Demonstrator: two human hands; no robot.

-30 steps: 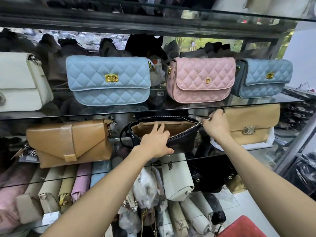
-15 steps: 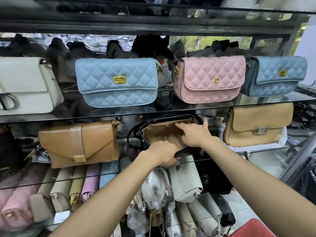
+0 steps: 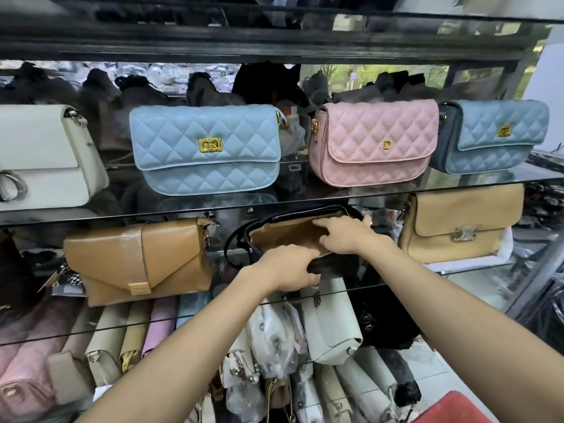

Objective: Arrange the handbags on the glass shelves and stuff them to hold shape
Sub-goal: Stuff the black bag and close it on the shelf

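A: Where's the black bag (image 3: 332, 265) sitting?

B: On the middle glass shelf (image 3: 476, 267), mouth unzipped and tipped toward the person, its long axis running left to right. Brown paper stuffing (image 3: 287, 235) fills the opening.

A: And the hands?

B: The left hand (image 3: 290, 267) is at the bag's near rim, fingers curled over the zipper edge and gripping it. The right hand (image 3: 345, 235) lies just beyond and to the right of the left, fingers bent down into the mouth, pressing on the paper. I can't tell whether it pinches the paper or only pushes it.

A: Which hand is nearer the work?

B: The right; the paper is directly under its fingertips, so I'd judge the next push goes down and leftward along the bag's length. Both forearms reach forward and up, converging on the bag.

A: Around them?

B: A tan envelope bag (image 3: 137, 261) left of the left hand, a beige flap bag (image 3: 460, 221) right of the right hand.
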